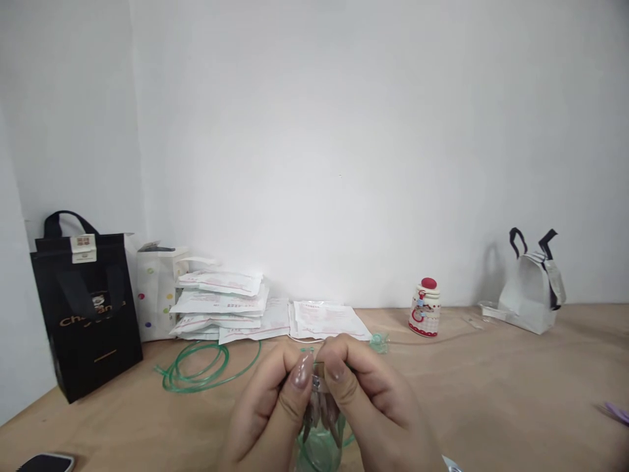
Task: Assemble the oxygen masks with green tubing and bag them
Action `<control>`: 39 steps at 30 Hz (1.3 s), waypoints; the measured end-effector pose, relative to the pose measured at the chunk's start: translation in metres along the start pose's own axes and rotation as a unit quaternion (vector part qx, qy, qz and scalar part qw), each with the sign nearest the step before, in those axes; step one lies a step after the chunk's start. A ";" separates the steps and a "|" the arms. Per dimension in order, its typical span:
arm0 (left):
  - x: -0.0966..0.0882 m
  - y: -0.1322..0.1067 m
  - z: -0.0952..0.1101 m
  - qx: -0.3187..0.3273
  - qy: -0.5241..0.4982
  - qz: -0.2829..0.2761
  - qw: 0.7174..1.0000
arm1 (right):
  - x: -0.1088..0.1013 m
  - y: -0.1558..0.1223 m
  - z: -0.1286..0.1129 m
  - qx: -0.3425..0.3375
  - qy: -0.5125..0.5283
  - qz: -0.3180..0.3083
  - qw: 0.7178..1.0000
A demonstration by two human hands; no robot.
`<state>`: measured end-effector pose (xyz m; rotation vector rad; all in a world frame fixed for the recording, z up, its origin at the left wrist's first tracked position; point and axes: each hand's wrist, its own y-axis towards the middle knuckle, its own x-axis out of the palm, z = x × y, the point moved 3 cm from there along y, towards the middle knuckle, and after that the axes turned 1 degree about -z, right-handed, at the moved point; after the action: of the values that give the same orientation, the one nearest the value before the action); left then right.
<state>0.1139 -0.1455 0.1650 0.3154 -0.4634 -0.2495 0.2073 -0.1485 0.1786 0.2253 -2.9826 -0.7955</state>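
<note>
My left hand and my right hand are close together at the bottom centre. Both are closed, thumbs facing me, pinching the upper edge of a clear green oxygen mask from its two sides. A small metal nose clip shows between the thumbs. My fingers curl behind the edge and are partly seen through the clear plastic; the lower mask runs out of view. Coiled green tubing lies on the table to the left. Behind my right hand is a clear green plastic piece.
White sealed packets are stacked at the back left, with flat packets beside them. A black bag and a dotted bag stand left. A red-lidded jar and white bag stand right. A dark device lies lower left.
</note>
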 end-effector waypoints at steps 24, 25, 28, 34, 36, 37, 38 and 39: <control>-0.001 0.003 -0.001 -0.053 -0.071 -0.006 0.996 | -0.003 0.006 -0.001 0.085 0.082 -0.040 0.992; -0.001 0.003 -0.002 -0.049 -0.075 -0.009 0.996 | -0.004 0.007 -0.001 0.084 0.077 -0.048 0.992; 0.000 0.003 -0.006 -0.061 -0.094 -0.027 0.993 | -0.006 0.005 -0.002 0.070 0.053 -0.064 0.994; 0.001 0.003 -0.008 -0.089 -0.118 -0.060 0.987 | -0.011 -0.005 -0.006 -0.002 -0.108 0.001 0.994; 0.001 0.003 -0.007 -0.073 -0.104 -0.064 0.990 | -0.012 -0.006 -0.008 -0.026 -0.138 0.013 0.990; 0.001 0.002 -0.006 -0.059 -0.091 -0.060 0.992 | -0.011 -0.006 -0.009 -0.027 -0.136 0.008 0.990; 0.000 0.002 -0.005 -0.041 -0.073 -0.052 0.995 | -0.011 -0.005 -0.009 -0.021 -0.125 -0.006 0.992; -0.001 0.002 -0.003 -0.023 -0.053 -0.042 0.997 | -0.010 -0.004 -0.009 -0.009 -0.106 -0.026 0.994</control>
<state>0.1152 -0.1432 0.1628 0.2786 -0.5493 -0.3595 0.2179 -0.1547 0.1848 0.2314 -3.1769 -0.9068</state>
